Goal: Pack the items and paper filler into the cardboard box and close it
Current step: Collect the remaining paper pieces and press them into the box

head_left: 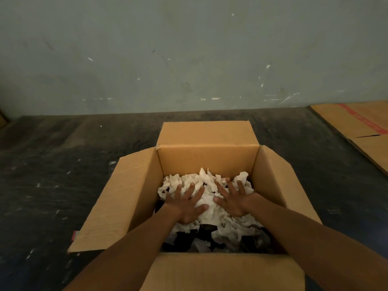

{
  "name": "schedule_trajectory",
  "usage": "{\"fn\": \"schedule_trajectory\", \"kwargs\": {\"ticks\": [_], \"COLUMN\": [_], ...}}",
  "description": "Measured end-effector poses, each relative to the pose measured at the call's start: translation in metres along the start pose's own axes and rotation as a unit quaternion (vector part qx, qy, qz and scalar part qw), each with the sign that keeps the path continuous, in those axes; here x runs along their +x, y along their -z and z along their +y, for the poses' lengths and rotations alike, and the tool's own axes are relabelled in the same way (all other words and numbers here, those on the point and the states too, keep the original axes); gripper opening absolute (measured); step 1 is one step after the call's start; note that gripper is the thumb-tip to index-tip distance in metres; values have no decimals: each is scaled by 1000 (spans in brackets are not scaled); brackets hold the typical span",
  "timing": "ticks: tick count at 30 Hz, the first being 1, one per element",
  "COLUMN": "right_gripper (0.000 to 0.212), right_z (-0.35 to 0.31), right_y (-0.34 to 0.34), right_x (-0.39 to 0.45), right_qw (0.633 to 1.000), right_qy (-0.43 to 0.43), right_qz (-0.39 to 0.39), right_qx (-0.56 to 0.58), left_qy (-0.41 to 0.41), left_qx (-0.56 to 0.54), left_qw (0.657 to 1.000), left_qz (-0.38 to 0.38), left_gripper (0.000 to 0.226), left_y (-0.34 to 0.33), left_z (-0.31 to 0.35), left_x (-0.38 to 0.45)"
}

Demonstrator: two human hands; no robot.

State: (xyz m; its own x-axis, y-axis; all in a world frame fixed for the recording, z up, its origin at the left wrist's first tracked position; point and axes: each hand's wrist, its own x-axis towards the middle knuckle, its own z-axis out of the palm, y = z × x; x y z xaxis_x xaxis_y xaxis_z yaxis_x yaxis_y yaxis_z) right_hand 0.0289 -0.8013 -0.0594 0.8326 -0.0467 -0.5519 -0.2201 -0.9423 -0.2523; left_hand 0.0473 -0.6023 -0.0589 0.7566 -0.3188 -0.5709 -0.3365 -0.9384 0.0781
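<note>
Squarely in the lower middle of the view sits the cardboard box [206, 156], open on a dark floor [52, 175], its four flaps folded outward: one toward twelve o'clock, one toward nine, one toward three, and the near one toward six, under the forearms. Inside lies a heap of white crumpled paper filler [210, 201], piled highest against the far wall and thinning toward the near edge. Both arms reach in from six o'clock. The left hand [188, 203] lies palm down on the filler at about nine o'clock of the heap, fingers spread flat and gripping nothing. The right hand [232, 199] lies the same way at about three o'clock of the heap, also splayed and empty, its fingertips near the tallest tufts; the two thumbs point toward each other with a strip of paper between them. Below the hands, toward six o'clock inside the box, dark shapes [189, 238] show among the scraps, possibly packed items, though the shadow there is too deep to tell. Beyond the box a grey-green wall [189, 49] meets the floor. At two o'clock a flattened cardboard sheet [369, 131] with a red stripe lies on the floor, well apart from the box.
</note>
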Motion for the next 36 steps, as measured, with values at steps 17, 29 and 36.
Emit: {"fn": "schedule_trajectory", "kwargs": {"ticks": [17, 29, 36], "right_gripper": [64, 93, 81], "right_z": [-18, 5, -4], "right_y": [68, 7, -14], "right_x": [-58, -81, -58], "right_qw": [985, 978, 970], "right_qy": [98, 84, 57], "right_qz": [137, -118, -155], "right_qx": [35, -150, -178], "left_qy": [22, -16, -12], "left_qx": [-108, -85, -83], "left_qw": [991, 995, 990], "left_qz": [72, -57, -109], "left_gripper": [74, 88, 85], "left_y": [36, 11, -9], "left_z": [15, 3, 18], "left_x": [-66, -86, -61]}}
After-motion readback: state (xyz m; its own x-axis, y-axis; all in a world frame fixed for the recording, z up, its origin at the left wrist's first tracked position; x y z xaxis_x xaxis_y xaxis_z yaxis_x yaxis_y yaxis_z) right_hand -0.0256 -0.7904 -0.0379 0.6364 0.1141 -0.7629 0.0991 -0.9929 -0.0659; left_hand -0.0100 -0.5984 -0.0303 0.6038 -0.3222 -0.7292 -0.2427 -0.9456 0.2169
